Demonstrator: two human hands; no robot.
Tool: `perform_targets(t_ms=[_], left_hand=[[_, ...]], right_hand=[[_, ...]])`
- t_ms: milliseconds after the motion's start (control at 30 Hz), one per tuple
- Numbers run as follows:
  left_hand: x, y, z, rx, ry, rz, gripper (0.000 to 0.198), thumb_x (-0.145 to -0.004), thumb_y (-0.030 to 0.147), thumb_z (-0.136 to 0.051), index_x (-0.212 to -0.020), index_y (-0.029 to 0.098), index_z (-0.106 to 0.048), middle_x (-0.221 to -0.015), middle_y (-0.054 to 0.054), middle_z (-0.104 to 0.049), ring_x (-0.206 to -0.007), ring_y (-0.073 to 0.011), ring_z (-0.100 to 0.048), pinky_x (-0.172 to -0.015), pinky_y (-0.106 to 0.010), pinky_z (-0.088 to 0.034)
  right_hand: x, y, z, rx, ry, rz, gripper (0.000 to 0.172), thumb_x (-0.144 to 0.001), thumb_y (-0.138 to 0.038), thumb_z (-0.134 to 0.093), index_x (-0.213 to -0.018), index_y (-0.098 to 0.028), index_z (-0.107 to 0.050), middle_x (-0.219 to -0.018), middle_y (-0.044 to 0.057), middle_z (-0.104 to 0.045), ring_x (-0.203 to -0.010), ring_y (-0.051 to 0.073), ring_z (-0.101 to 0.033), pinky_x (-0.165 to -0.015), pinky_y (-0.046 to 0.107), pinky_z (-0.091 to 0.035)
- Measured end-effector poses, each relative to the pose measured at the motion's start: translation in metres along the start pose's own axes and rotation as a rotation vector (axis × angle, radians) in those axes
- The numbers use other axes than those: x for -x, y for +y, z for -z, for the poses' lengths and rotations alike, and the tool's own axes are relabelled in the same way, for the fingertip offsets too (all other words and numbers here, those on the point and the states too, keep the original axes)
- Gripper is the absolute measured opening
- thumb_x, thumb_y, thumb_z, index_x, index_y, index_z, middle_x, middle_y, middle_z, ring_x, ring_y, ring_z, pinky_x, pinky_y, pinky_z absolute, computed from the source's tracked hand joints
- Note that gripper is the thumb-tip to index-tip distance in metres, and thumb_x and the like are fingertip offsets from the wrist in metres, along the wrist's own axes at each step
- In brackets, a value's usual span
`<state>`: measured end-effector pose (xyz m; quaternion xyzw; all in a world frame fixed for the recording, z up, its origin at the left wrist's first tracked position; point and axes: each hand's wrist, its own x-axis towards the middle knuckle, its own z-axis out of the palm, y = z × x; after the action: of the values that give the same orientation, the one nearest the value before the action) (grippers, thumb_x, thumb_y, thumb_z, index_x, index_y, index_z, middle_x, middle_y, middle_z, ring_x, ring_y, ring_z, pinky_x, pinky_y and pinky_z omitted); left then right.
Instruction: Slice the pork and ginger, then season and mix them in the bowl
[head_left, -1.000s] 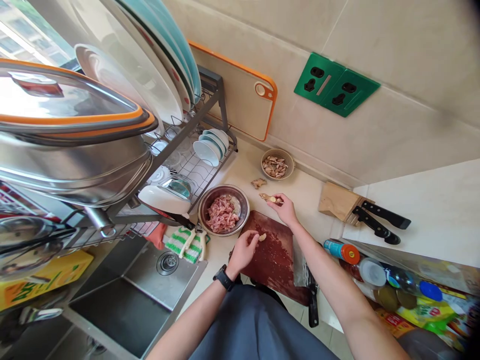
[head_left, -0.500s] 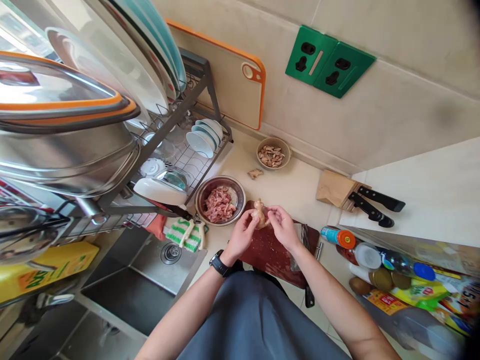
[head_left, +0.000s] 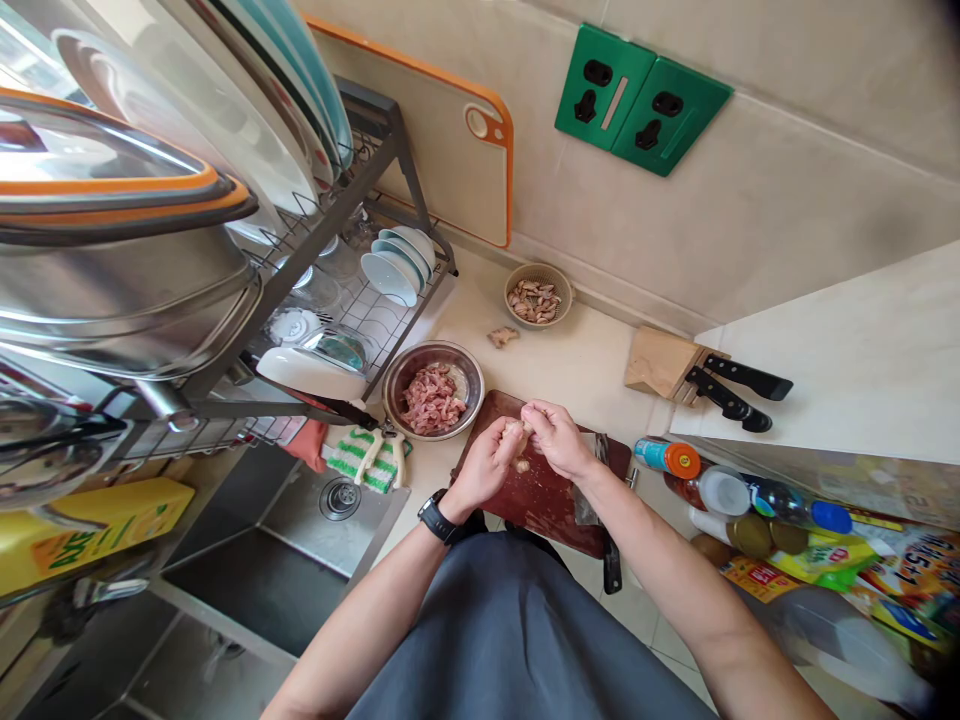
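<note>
Ginger pinched between left fingers and right fingers.

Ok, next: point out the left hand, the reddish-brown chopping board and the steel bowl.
Left hand (head_left: 484, 467), head view: middle of the hand.
Chopping board (head_left: 544, 507), head view: bare part of its top surface.
Steel bowl (head_left: 473, 382), head view: bare inner wall.

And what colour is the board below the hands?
The board is dark reddish brown; head view.
</note>
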<state>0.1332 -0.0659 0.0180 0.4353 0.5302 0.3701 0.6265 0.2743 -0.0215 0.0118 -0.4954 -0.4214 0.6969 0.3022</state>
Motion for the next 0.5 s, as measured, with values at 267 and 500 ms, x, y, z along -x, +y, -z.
perform_targets(t_ms=[267, 500], left_hand=[[-0.005, -0.005, -0.009, 0.157, -0.060, 0.074, 0.044, -0.090, 0.061, -0.051, -0.087, 0.018, -0.050, -0.076, 0.002, -0.049, -0.061, -0.0078, -0.046, -0.055, -0.020, -0.047], [-0.015, -0.006, -0.017, 0.174, -0.129, 0.105, 0.045, -0.089, 0.062, -0.054, -0.090, 0.017, -0.053, -0.077, 0.001, -0.054, -0.060, -0.0078, -0.051, -0.057, -0.021, -0.047]], right_hand=[[0.006, 0.017, -0.008, -0.400, 0.147, -0.129, 0.037, -0.077, -0.050, -0.069, -0.067, -0.023, -0.046, -0.048, -0.012, -0.031, -0.039, 0.004, -0.020, -0.037, 0.017, -0.015], [0.009, 0.027, 0.004, -0.554, 0.185, -0.110, 0.036, -0.077, -0.046, -0.070, -0.065, -0.022, -0.045, -0.048, -0.012, -0.032, -0.039, 0.003, -0.021, -0.036, 0.016, -0.014]])
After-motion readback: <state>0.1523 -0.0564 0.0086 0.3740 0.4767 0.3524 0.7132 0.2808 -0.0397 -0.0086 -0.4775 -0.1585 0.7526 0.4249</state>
